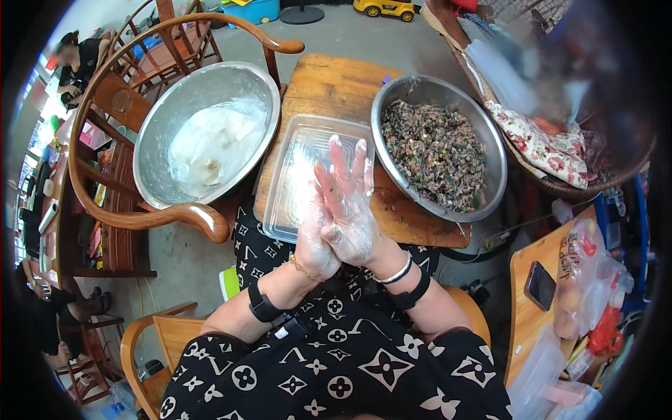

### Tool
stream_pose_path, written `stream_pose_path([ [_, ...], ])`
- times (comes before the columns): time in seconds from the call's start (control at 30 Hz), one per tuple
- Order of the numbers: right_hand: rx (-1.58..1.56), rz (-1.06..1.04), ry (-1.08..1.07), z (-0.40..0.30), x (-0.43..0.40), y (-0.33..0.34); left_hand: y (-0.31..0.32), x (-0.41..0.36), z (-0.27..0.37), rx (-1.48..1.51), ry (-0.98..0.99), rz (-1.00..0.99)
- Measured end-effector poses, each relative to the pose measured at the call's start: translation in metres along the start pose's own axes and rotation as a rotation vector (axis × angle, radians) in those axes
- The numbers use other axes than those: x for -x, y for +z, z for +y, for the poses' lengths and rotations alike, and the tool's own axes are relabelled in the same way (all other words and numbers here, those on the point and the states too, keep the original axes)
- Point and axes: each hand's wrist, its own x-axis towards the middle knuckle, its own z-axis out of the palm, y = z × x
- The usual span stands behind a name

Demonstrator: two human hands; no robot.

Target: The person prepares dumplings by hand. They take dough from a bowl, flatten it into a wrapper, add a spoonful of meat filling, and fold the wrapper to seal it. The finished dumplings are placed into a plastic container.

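My left hand (316, 236) and my right hand (354, 220), both dusted with white flour-like powder, press together palm to palm above the near part of a clear plastic tray (294, 152). Whether anything lies between the palms is hidden. The tray rests on a small wooden table (331, 79), and no food shows in its visible part. To the left, a steel basin (152, 152) holds a pale, dough-like mass (212, 168) under plastic film (231, 126). At the right, a second steel basin (496, 173) contains a chopped meat and greens mixture (433, 152).
A wooden armchair (218, 220) surrounds the left basin. A wicker basket (567, 189) with floral cloth (546, 142) is at upper right. On a side table (520, 294) at right lie a phone (539, 286) and plastic bags (577, 278). Other people sit at far left.
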Motion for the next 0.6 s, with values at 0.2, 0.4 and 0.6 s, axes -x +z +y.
stream_pose_path([
  [0.2,-0.039,-0.082,-0.135,-0.04,0.02,-0.003,-0.004,-0.005,0.013,0.086,0.023,0.015],
  [0.4,0.004,-0.028,0.007,-0.006,-0.003,-0.005,0.0,-0.001,-0.002,-0.054,0.026,0.014],
  [0.6,-0.061,-0.025,-0.15,-0.033,0.022,0.001,0.004,0.002,0.013,0.153,-0.01,0.0],
])
